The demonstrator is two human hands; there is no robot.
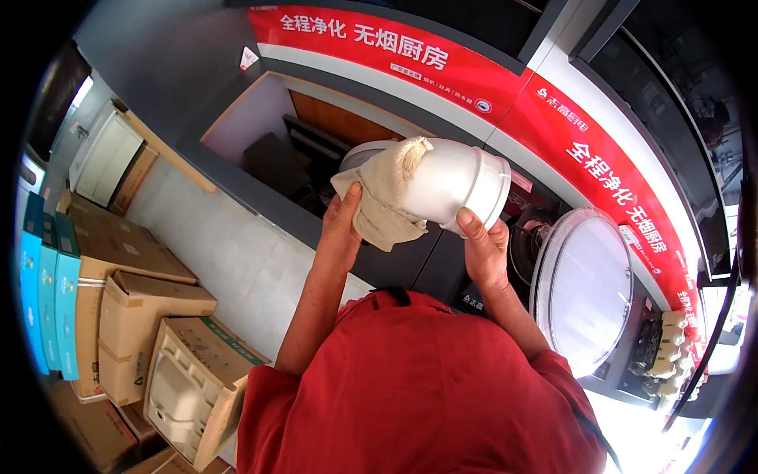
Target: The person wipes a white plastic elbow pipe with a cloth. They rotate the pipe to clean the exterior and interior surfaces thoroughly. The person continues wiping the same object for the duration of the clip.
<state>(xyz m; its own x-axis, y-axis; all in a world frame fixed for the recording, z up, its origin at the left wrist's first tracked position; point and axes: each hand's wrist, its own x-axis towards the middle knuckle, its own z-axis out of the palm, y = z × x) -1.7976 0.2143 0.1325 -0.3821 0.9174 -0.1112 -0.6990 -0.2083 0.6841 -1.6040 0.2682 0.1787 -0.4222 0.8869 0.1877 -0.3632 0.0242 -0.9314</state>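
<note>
A white plastic pipe elbow [447, 178] with a ribbed collar at its right end is held up in front of my chest. My left hand [343, 216] presses a beige cloth [385, 198] around the elbow's left part, with the thumb on top of the cloth. The cloth covers that end of the elbow. At the right, my right hand [482, 240] grips the collar's lower rim, thumb on the near side. Behind the cloth, part of another round, pale thing shows; what it is I cannot tell.
A large round white lid or disc [586, 290] with a clear rim stands at the right on the dark counter [429, 255]. Beyond are an open recess in the counter and a red banner [391, 44]. Cardboard boxes [148, 302] and teal boxes [66, 296] are stacked at the left.
</note>
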